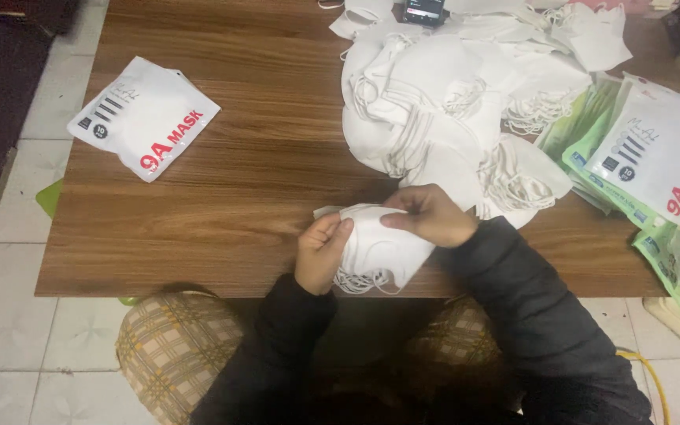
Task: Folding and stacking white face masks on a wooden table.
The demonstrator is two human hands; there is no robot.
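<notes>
- You are holding a small stack of folded white fabric face masks (pixel 375 245) between both hands, just above the near edge of the brown wood-grain table (pixel 253 181).
- Your left hand (pixel 323 252) is closing around the stack's left end, fingers curled over the top and thumb against the side.
- Your right hand (pixel 428 214) is pinching the stack's upper right edge, fingertips (pixel 391 221) pressing down on the top mask.
- White elastic ear loops (pixel 356 281) are hanging loose below the stack; how many masks are in it is hard to tell from this angle.
- A large loose heap of white folded masks (pixel 442 102) is lying just beyond your right hand, spreading toward the table's far edge.
- A flat white plastic pouch with red lettering (pixel 145 116) is lying well apart on the table's left side.
- A fanned pile of white and green plastic pouches (pixel 647 169) is sitting at the right edge, beside the heap.
- A small dark device (pixel 423 11) is resting at the far edge, partly among the masks.
- A checked beige cushion (pixel 173 346) is showing below the table by your left sleeve.
</notes>
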